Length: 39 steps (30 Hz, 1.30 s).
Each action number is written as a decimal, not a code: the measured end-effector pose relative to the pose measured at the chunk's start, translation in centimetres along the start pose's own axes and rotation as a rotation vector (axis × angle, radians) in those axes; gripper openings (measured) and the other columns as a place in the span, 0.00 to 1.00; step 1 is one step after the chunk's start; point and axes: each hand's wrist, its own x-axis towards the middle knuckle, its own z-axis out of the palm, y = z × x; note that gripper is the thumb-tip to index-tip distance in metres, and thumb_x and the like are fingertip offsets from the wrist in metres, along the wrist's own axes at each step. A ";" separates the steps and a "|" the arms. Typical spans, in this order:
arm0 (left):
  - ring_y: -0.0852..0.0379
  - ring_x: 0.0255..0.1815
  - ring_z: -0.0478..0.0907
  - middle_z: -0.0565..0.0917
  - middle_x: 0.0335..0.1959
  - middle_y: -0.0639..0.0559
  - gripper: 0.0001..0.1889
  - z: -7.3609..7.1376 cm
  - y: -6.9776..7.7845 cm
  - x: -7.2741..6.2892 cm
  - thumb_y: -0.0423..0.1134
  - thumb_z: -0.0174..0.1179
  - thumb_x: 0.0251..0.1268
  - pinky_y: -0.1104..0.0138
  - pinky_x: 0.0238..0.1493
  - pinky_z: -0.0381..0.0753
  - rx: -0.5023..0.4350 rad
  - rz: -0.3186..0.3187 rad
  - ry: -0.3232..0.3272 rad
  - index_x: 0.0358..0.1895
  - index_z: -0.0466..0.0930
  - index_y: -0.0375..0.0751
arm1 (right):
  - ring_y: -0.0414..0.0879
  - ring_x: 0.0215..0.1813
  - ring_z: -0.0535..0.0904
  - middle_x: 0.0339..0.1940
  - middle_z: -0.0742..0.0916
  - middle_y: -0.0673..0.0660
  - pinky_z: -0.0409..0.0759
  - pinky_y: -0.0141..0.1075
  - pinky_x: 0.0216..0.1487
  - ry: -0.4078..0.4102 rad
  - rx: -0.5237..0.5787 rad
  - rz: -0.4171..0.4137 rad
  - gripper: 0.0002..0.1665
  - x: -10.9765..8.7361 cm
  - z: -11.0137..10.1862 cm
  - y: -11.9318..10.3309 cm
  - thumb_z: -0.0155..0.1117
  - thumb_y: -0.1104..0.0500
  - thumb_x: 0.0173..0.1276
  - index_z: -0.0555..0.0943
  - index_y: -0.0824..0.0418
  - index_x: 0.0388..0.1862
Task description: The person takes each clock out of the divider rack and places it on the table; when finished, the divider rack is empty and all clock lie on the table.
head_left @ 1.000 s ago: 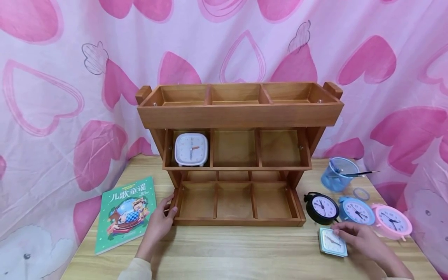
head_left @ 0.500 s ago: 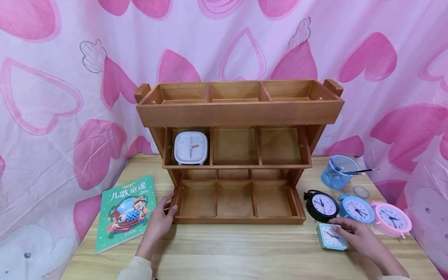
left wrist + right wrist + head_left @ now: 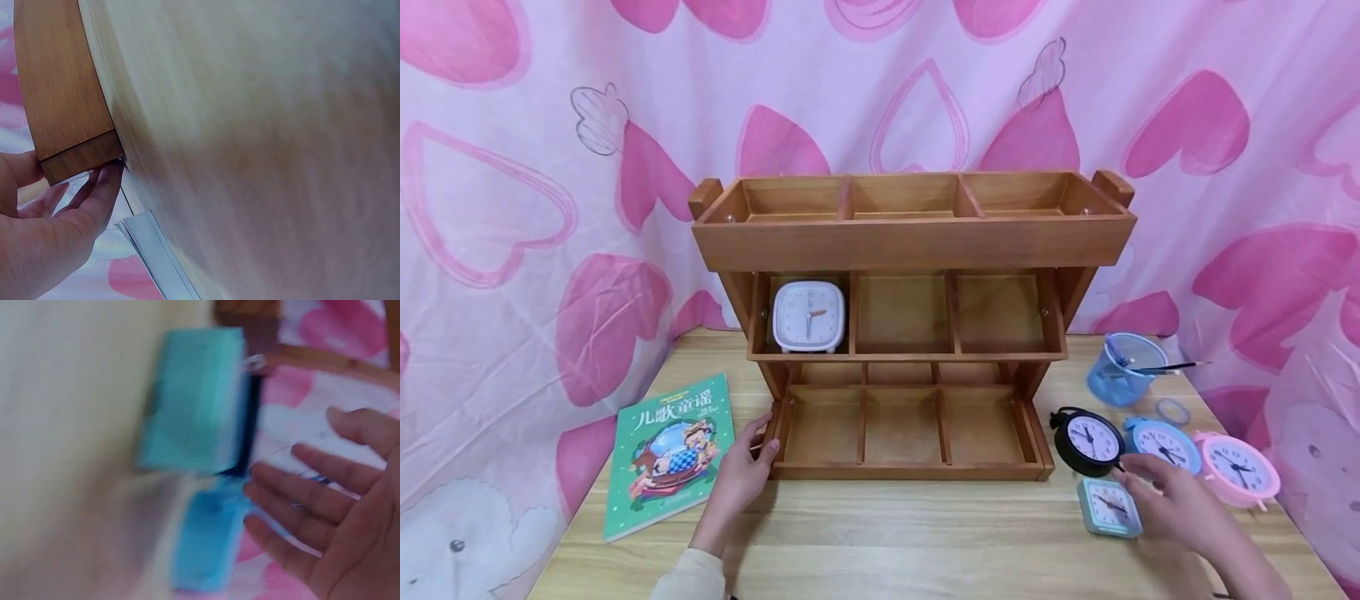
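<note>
A brown wooden tiered shelf (image 3: 910, 246) stands mid-table, with a white square clock (image 3: 808, 317) in its middle tier's left compartment. My left hand (image 3: 745, 467) grips the left end of the bottom tray; in the left wrist view, its fingers (image 3: 103, 197) bend around the wooden corner (image 3: 81, 156). On the right, a small teal square clock (image 3: 1109, 508) lies face up on the table. Beside it, my right hand (image 3: 1172, 504) has spread fingers and holds nothing. The right wrist view shows open fingers (image 3: 306, 487) apart from the blurred teal clock (image 3: 190, 403).
Behind the right hand are a black round clock (image 3: 1088, 442), a blue one (image 3: 1165, 446) and a pink one (image 3: 1240, 471). A blue mesh pen cup (image 3: 1123, 371) and a light ring (image 3: 1172, 411) sit farther back. A green book (image 3: 673, 458) lies left of the shelf.
The right hand has let go of the teal clock and drawn slightly away. Before that, the clock shifted a little and turned while held. The left hand stays at the shelf.
</note>
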 end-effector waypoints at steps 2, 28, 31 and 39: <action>0.31 0.68 0.67 0.67 0.70 0.28 0.27 0.0 0.0 0.0 0.37 0.48 0.78 0.44 0.60 0.77 0.000 -0.003 0.000 0.77 0.58 0.46 | 0.66 0.48 0.83 0.50 0.86 0.70 0.82 0.60 0.44 -0.001 -0.028 -0.007 0.23 0.4 -0.8 -2.0 0.64 0.54 0.71 0.80 0.72 0.55; 0.31 0.66 0.70 0.70 0.68 0.29 0.27 0.1 0.2 -0.1 0.35 0.50 0.77 0.45 0.59 0.79 -0.021 0.024 0.013 0.76 0.60 0.45 | 0.50 0.64 0.75 0.67 0.78 0.56 0.74 0.45 0.66 0.125 0.228 -0.591 0.28 16.8 3.8 -31.8 0.59 0.56 0.73 0.71 0.59 0.70; 0.32 0.65 0.71 0.71 0.66 0.28 0.26 0.1 0.2 -0.2 0.34 0.50 0.77 0.45 0.58 0.79 -0.016 0.041 0.029 0.75 0.61 0.43 | 0.52 0.64 0.74 0.66 0.79 0.56 0.69 0.46 0.70 0.141 0.201 -0.566 0.27 17.8 4.6 -32.9 0.58 0.55 0.73 0.73 0.58 0.68; 0.32 0.65 0.72 0.72 0.66 0.28 0.25 0.2 -0.2 -0.1 0.33 0.49 0.77 0.45 0.58 0.79 -0.022 0.048 0.044 0.75 0.61 0.43 | 0.59 0.65 0.64 0.67 0.79 0.52 0.62 0.55 0.66 0.163 0.052 -0.473 0.26 19.1 6.1 -34.5 0.57 0.48 0.73 0.74 0.52 0.68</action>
